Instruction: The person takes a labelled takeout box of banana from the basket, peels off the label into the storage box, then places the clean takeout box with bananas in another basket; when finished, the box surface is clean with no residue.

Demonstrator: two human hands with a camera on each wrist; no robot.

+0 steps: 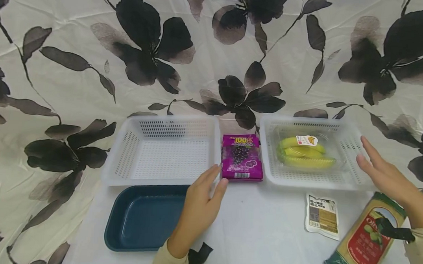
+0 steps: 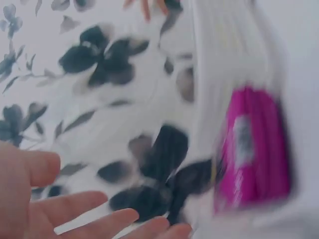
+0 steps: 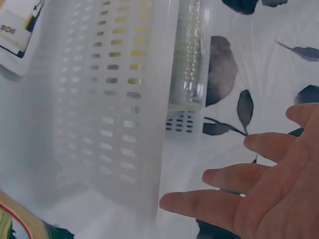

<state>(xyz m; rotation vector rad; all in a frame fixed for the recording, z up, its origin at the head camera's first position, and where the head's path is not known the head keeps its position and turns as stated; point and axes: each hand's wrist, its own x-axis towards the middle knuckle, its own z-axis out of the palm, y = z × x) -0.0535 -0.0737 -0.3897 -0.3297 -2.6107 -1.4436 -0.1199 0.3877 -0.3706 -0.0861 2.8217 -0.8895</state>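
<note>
Fingers extended, my left hand (image 1: 202, 204) hovers over the right end of the dark blue tray (image 1: 122, 218), its fingertips near the corner of the left white basket (image 1: 159, 183). Just beyond it lies a purple grape candy bag (image 1: 242, 159), between the two baskets. My right hand (image 1: 386, 177) is at the right edge of the right white basket (image 1: 301, 183), fingers spread and straight, holding nothing. Inside that basket sits a clear plastic box of bananas (image 1: 304, 152). In the right wrist view the fingertips (image 3: 174, 201) overlap the basket's rim.
A small flat packet (image 1: 323, 215) lies in front of the right basket. Beside it, partly under my right wrist in view, is a tan and green pasta bag (image 1: 368, 237) with a red label. Floral cloth (image 1: 200, 68) hangs behind the white table surface (image 1: 260, 228).
</note>
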